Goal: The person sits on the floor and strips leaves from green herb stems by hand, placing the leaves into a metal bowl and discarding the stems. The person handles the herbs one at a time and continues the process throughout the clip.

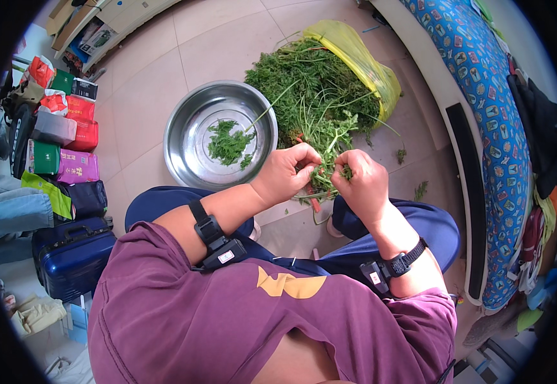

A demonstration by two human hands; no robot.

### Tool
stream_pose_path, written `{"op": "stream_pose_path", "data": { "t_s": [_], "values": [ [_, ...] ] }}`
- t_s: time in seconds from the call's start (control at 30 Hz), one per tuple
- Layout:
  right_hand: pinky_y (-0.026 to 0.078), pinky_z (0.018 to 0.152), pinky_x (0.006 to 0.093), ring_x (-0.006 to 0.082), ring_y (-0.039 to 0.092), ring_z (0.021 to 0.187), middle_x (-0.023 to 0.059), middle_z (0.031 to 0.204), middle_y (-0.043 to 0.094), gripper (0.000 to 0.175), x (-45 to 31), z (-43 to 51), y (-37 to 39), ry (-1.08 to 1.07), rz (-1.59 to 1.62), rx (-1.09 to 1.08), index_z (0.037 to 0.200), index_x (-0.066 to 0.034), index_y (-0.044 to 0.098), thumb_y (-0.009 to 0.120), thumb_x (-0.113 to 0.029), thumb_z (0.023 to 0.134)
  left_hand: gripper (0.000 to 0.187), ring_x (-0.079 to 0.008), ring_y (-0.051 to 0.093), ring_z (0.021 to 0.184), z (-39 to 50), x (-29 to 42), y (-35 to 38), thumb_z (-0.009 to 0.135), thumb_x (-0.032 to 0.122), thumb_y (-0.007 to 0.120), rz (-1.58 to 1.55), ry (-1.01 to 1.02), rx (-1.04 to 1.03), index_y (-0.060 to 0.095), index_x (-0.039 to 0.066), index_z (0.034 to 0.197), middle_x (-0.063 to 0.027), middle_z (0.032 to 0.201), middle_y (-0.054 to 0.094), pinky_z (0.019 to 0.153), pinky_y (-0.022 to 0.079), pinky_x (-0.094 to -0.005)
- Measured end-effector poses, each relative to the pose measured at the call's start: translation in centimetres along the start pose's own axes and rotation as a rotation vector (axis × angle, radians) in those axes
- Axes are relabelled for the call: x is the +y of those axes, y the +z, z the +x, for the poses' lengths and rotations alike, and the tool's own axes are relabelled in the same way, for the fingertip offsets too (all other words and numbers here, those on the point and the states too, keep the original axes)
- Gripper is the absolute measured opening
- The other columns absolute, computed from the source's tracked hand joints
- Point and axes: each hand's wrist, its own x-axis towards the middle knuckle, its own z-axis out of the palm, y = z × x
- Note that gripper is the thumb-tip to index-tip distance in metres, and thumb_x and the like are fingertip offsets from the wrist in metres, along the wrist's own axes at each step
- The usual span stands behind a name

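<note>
Above the floor between my knees, both my hands are close together with fingers pinched. My right hand [362, 180] grips a small sprig of feathery greens [347, 172], partly hidden by the fingers. At my left hand [285, 174], thumb and forefinger close on a thin green stem, mostly hidden. Just beyond lies a large heap of feathery greens [302, 77] with long stalks, spilling from a yellow plastic bag [384, 86]. Small orange-red pieces [315, 205] show among the stalks below my hands. To the left stands a steel basin [175, 144] with some picked leaves [230, 143] inside.
Tiled floor [139, 101] surrounds the basin. On the left are gift bags and boxes [79, 165] and a blue hard case [74, 257]. A bed with a blue patterned cover [494, 158] runs along the right. Loose green scraps [421, 190] lie near my right knee.
</note>
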Motion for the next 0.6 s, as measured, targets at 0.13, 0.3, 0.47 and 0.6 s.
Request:
{"op": "stream_pose_path", "data": {
  "t_s": [0.13, 0.3, 0.47, 0.6],
  "values": [
    [0.045, 0.053, 0.0269, 0.0141, 0.058, 0.059, 0.0042, 0.07, 0.06, 0.007, 1.1, 0.5, -0.9, 0.401, 0.251, 0.045, 0.087, -0.0056, 0.061, 0.063, -0.01, 0.081, 0.013, -0.0096, 0.061, 0.075, -0.2, 0.0, 0.0, 0.083, -0.005, 0.057, -0.033, -0.015, 0.003, 0.063, 0.002, 0.092, -0.004, 0.084, 0.064, 0.069, 0.049, -0.0246],
    [0.042, 0.06, 0.0218, 0.0056, 0.049, 0.064, -0.0018, 0.072, 0.057, 0.008, 2.9, 1.1, -2.0, 0.622, 0.697, 0.078, 0.089, -0.0044, 0.056, 0.053, -0.011, 0.092, 0.018, -0.011, 0.061, 0.076, -0.2, -0.1, -0.2, 0.082, -0.006, 0.056, 0.006, 0.01, -0.004, 0.063, 0.003, 0.095, -0.005, 0.086, 0.064, 0.07, 0.049, -0.0254],
    [0.046, 0.067, 0.0279, 0.013, 0.056, 0.071, 0.0044, 0.078, 0.061, 0.006, 1.5, 0.5, -0.9, 0.405, 0.603, -0.158, 0.091, -0.0032, 0.055, 0.054, -0.009, 0.091, 0.02, -0.0133, 0.063, 0.076, -0.1, 0.0, 0.0, 0.08, -0.007, 0.057, 0.01, 0.008, 0.0, 0.064, 0.004, 0.096, -0.0062, 0.086, 0.065, 0.07, 0.049, -0.0256],
    [0.048, 0.068, 0.0291, 0.0166, 0.061, 0.075, 0.0094, 0.08, 0.064, 0.015, 0.6, 0.5, -1.1, 0.359, 0.488, -0.261, 0.093, -0.0027, 0.06, 0.061, -0.017, 0.089, 0.019, -0.0175, 0.066, 0.076, 0.0, 0.1, -0.1, 0.079, -0.005, 0.06, 0.132, 0.117, 0.009, 0.066, 0.004, 0.094, -0.0087, 0.086, 0.067, 0.068, 0.051, -0.0271]
  ]
}}
